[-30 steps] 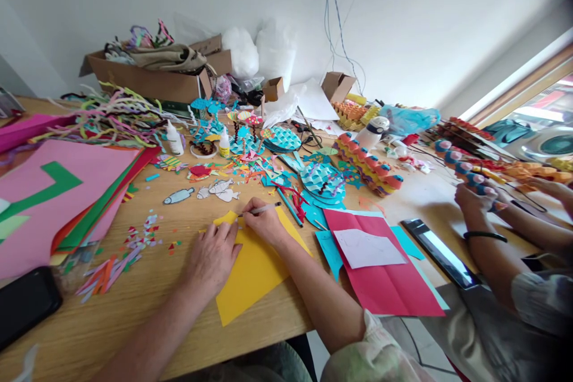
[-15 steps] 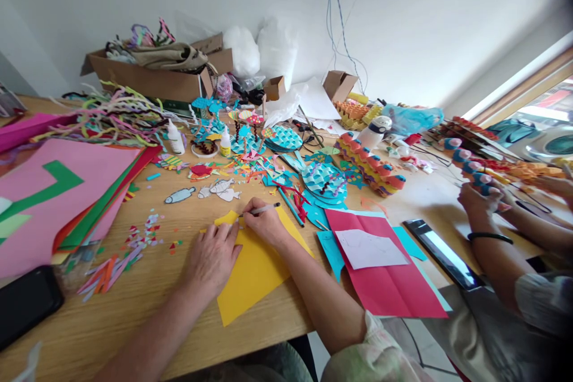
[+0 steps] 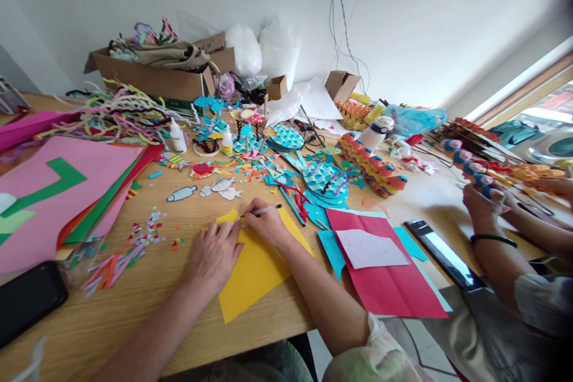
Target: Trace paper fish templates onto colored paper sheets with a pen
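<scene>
Yellow paper (image 3: 256,277) lies on the wooden table in front of me. My left hand (image 3: 215,253) rests flat on its left part, fingers stretched out. Closed around a slim pen (image 3: 269,209), my right hand (image 3: 267,228) sits at the sheet's far edge. The pen's tip points left, close to my left fingertips; whether it touches the paper I cannot tell. Just beyond the sheet lie a blue paper fish (image 3: 182,193) and several pale fish cutouts (image 3: 227,190). A teal marker (image 3: 292,206) lies to the right of my right hand.
Red folded paper (image 3: 380,280) bears a white sketch sheet (image 3: 371,249) on my right. Coloured sheets (image 3: 58,191) and a black phone (image 3: 31,295) lie left. Glue bottles (image 3: 178,136), paper scraps and a cardboard box (image 3: 147,80) stand farther back. Another person's hands (image 3: 483,203) hold an egg-carton craft.
The camera view has shifted very slightly. Both my hands, the pen and the yellow paper stay in nearly the same place.
</scene>
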Available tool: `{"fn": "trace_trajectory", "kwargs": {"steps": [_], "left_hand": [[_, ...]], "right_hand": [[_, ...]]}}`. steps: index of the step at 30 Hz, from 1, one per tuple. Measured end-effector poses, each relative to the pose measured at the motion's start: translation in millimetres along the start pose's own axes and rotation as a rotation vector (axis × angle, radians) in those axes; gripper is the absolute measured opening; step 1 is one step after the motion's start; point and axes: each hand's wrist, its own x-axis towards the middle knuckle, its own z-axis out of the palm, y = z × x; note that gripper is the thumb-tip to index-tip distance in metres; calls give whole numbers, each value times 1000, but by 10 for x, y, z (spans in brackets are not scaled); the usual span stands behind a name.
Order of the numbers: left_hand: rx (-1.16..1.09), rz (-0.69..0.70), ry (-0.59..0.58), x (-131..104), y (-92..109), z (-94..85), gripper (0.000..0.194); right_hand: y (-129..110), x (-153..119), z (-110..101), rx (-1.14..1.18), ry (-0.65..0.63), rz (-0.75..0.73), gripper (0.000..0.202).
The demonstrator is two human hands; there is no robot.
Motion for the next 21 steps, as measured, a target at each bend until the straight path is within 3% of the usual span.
{"fn": "trace_trajectory", "kwargs": {"steps": [16,21], "left_hand": [[-62,14,-5,-19,-29,-10,28],[-71,9,0,-29,-39,-5,29]], "right_hand": [[-75,-161,38,-83,-3,-41,5],[-20,-138,37,-16,19,-26,4]]}}
